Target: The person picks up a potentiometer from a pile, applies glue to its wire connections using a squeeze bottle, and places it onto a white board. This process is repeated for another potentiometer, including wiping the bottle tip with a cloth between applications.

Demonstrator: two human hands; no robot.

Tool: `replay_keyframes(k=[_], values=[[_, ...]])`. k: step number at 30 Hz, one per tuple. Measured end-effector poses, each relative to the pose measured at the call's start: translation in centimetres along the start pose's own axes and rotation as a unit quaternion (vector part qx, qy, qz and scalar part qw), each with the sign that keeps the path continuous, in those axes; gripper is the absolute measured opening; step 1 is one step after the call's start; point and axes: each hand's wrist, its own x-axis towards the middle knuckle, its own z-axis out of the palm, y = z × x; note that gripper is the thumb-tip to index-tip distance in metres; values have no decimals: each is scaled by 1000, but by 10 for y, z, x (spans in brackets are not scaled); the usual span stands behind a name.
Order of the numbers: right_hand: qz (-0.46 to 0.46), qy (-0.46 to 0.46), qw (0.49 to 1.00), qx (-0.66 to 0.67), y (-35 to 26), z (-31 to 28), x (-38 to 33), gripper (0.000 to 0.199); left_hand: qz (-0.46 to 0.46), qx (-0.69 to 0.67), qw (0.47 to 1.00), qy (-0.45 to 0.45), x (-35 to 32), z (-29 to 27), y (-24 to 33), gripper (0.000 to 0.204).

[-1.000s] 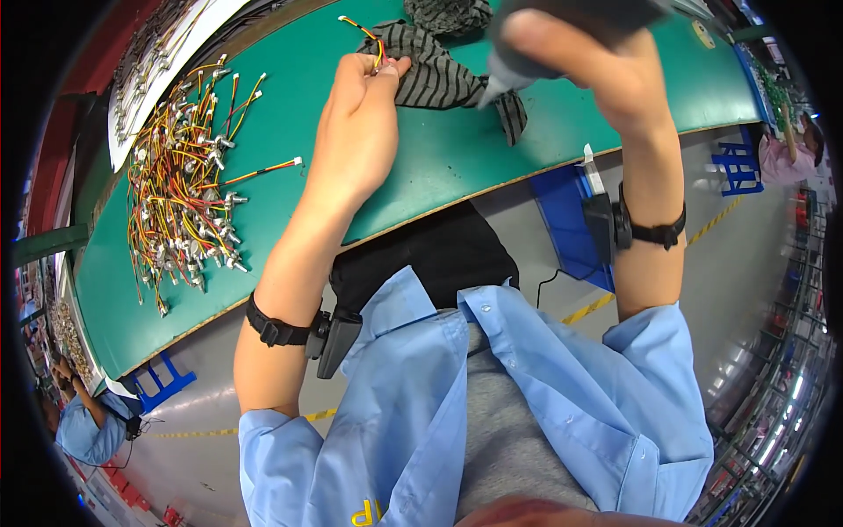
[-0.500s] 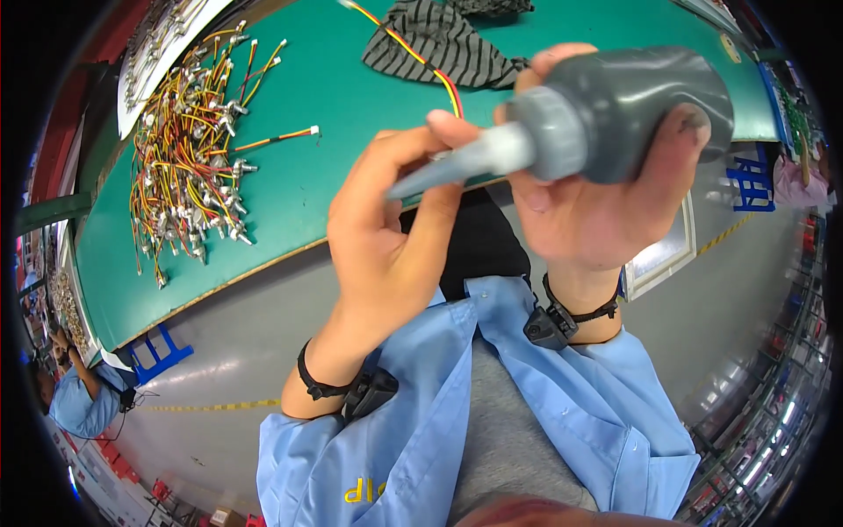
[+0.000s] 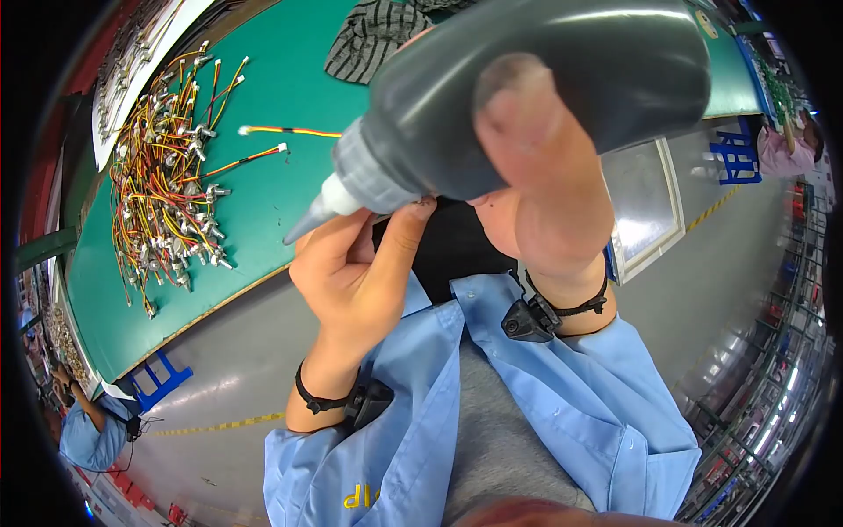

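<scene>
My right hand (image 3: pixel 553 189) is wrapped round a dark squeeze bottle (image 3: pixel 615 61), its thumb smudged black. The bottle lies nearly sideways, close to the camera. Its pale cap and pointed nozzle (image 3: pixel 323 209) aim down and left, in front of my left fingers. My left hand (image 3: pixel 356 285) is closed in a pinch, with the fingertips partly behind the bottle. A red-and-yellow wire lead (image 3: pixel 294 132) with a white plug runs from behind the cap out to the left. The end my left fingers grip is hidden.
On the green table (image 3: pixel 255 198) lies a heap of wired metal-shafted parts (image 3: pixel 167 189). A striped grey cloth (image 3: pixel 369 39) sits at the back. Blue stools (image 3: pixel 162 382) stand on the floor. Another person (image 3: pixel 97 430) is at the far left, and one in pink (image 3: pixel 786 154) at the right.
The bottle has come closer to the camera and shifted left, its nozzle now lower. My left hand has moved slightly left and down, and the wire lead has swung from upright to nearly level.
</scene>
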Motion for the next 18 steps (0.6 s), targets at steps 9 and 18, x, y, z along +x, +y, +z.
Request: replay_keyframes(k=[9, 18], values=[[-110, 57, 981, 149, 10, -2, -22, 72, -69, -238, 957, 153, 5, 11, 29, 20], [-194, 73, 978, 18, -2, 4, -45, 72, 192, 126, 972, 50, 3, -17, 49, 30]])
